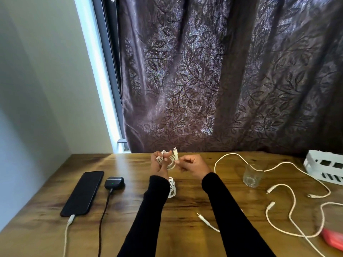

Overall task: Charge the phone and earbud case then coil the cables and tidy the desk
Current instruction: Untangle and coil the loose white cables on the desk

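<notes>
A black phone (pixel 83 192) lies at the left of the wooden desk (pixel 130 216) with a white cable (pixel 67 230) plugged into its near end. Beside it sits a dark earbud case (pixel 114 182) showing a green light, a dark cable (pixel 104 210) plugged in. Above the desk's middle, my left hand (pixel 158 164) holds a small coil of white cable (pixel 171 161). My right hand (pixel 193 166) pinches that cable's plug end. A finished white coil (pixel 172 188) lies on the desk below my left wrist.
Loose white cables (pixel 289 210) sprawl over the right half of the desk. A clear glass (pixel 253 176) stands right of my hands. A white slotted basket (pixel 326 166) sits at the far right, a red object (pixel 334 240) at the right edge. A patterned curtain (pixel 222 80) hangs behind.
</notes>
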